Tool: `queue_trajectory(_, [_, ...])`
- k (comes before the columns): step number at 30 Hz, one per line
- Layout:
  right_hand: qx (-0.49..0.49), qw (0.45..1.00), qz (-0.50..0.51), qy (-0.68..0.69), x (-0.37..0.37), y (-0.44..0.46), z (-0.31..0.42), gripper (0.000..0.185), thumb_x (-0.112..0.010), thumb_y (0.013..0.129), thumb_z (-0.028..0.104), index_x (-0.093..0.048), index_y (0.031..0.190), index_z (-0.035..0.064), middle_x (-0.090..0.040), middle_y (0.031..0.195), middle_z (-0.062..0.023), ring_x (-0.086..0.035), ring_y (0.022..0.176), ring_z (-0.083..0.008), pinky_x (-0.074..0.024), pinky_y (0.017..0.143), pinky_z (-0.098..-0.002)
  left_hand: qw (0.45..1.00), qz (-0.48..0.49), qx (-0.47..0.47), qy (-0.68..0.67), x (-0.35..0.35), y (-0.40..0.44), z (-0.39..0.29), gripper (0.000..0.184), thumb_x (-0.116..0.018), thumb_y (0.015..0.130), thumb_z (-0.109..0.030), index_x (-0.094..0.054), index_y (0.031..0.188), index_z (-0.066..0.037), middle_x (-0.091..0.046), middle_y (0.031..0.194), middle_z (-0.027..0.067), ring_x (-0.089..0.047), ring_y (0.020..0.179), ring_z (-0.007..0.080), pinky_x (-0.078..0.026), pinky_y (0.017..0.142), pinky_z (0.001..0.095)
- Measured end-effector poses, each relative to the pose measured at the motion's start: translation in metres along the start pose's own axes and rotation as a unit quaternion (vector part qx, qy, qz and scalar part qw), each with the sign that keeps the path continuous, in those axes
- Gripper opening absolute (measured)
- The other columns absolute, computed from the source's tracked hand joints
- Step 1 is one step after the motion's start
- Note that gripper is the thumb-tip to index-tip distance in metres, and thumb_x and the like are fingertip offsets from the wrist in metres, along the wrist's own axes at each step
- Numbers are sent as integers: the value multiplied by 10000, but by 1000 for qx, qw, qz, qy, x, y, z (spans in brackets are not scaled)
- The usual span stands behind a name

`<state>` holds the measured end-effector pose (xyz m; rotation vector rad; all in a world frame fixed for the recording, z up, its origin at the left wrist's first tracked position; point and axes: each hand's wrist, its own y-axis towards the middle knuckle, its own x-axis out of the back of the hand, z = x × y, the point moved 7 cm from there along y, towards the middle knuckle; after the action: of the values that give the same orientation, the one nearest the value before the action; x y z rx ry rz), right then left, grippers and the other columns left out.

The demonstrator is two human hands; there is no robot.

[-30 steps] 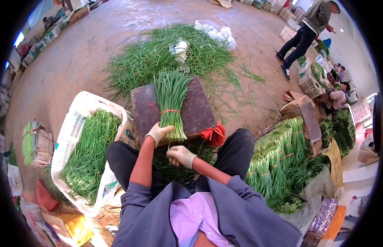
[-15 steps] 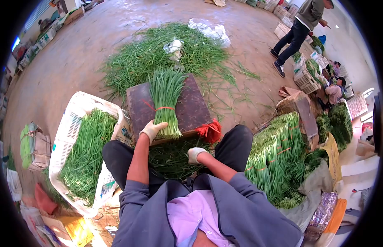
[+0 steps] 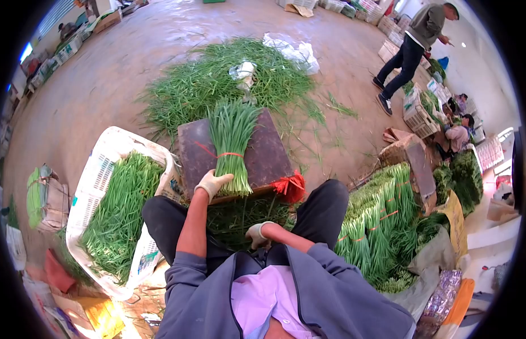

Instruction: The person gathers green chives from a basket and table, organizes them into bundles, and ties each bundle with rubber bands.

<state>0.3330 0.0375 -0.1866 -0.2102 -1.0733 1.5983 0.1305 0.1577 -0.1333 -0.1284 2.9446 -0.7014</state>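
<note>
A bundle of garlic chives (image 3: 236, 135) lies on a dark board-topped stand (image 3: 274, 144), leaves pointing away from me and pale cut ends toward me. An orange-red band circles it near the cut ends. My left hand (image 3: 213, 183), in a pale glove, grips the bundle's lower left side, thumb against the stems; its other fingers are partly hidden. Lower, between my knees, my gloved right hand (image 3: 257, 233) has curled fingers, and whatever they hold is hidden. Red ties (image 3: 289, 186) hang in a bunch at the stand's near right corner.
A white crate (image 3: 85, 212) of loose chives stands at my left. Banded bundles (image 3: 376, 226) are stacked at my right. Beyond the stand lies a heap of loose greens (image 3: 184, 85) with plastic bags. A person (image 3: 412, 51) stands at the far right; others sit behind crates.
My right hand has drawn back toward my body and slightly left. My left hand stays at the bundle. The whole view has shifted slightly downward.
</note>
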Motion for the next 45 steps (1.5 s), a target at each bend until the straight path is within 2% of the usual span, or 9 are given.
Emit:
queue_trajectory(6, [12, 879, -289, 379, 155, -80, 37, 277, -671, 833, 223, -712, 991, 0, -718, 796, -139, -693, 735, -268, -554, 714, -366, 999, 12, -40, 18, -12, 3, 2, 519, -801, 803, -249, -614, 1213, 8, -686, 1076, 68, -636, 932, 146, -499, 857, 308])
queue_trajectory(11, [17, 789, -576, 215, 239, -62, 16, 315, -716, 820, 278, -705, 962, -3, -724, 860, -149, -702, 782, -226, -548, 741, -346, 992, -29, -81, 97, -15, 4, -7, 529, -802, 775, -290, -629, 1181, 1, -689, 1045, 58, -628, 926, 132, -493, 848, 296])
queue_trajectory(19, [-86, 884, -430, 163, 251, -33, 8, 382, -760, 758, 323, -717, 991, 23, -722, 858, -144, -705, 767, -226, -554, 716, -342, 992, 36, -74, 98, -15, -3, -8, 597, -775, 792, -323, -582, 1248, 10, -664, 1101, 75, -606, 980, 146, -469, 892, 315])
queue_trajectory(21, [23, 782, -381, 493, 231, -36, -1, 300, -736, 831, 245, -697, 1020, 15, -698, 841, -71, -678, 745, -154, -536, 657, -299, 995, 81, -48, 46, -18, -16, -30, 618, -770, 805, -333, -566, 1274, 15, -660, 1125, 80, -605, 998, 147, -465, 904, 315])
queue_trajectory(26, [129, 716, -387, 566, 191, -68, 19, 204, -699, 891, 164, -671, 1017, 5, -673, 866, -36, -634, 735, -118, -520, 701, -260, 999, -16, 19, 28, -7, 4, -9, 605, -746, 841, -366, -577, 1250, 47, -671, 1135, 105, -629, 996, 182, -484, 896, 334])
queue_trajectory(33, [247, 920, -193, 235, 98, -103, 97, 147, -695, 832, 135, -690, 910, 11, -680, 803, -53, -621, 736, -125, -510, 704, -300, 993, 0, -58, 98, -13, 13, -4, 564, -789, 779, -327, -624, 1183, 32, -699, 1051, 111, -665, 917, 204, -526, 823, 360])
queue_trajectory(36, [53, 994, 28, -87, 44, -66, 38, 268, -681, 764, 252, -726, 940, 55, -708, 851, -119, -664, 767, -265, -527, 744, -380, 998, 16, -31, 51, -16, -2, -18, 573, -714, 882, -424, -607, 1222, 25, -684, 1097, 74, -637, 933, 169, -498, 871, 341])
queue_trajectory(41, [16, 900, -336, 278, 144, -104, 33, 222, -685, 827, 188, -705, 968, 18, -711, 878, -157, -695, 807, -284, -536, 729, -364, 978, -35, 99, -179, -6, -6, -4, 605, -540, 970, -531, -610, 1244, 3, -675, 1176, 84, -651, 977, 206, -502, 889, 354])
queue_trajectory(45, [89, 815, -563, 100, 194, -100, 48, 239, -716, 822, 207, -707, 974, 23, -700, 852, -166, -688, 790, -308, -535, 718, -383, 951, 26, 75, -298, -21, -2, -10, 491, -509, 1006, -443, -627, 1214, -14, -686, 1143, 90, -659, 974, 209, -516, 885, 355])
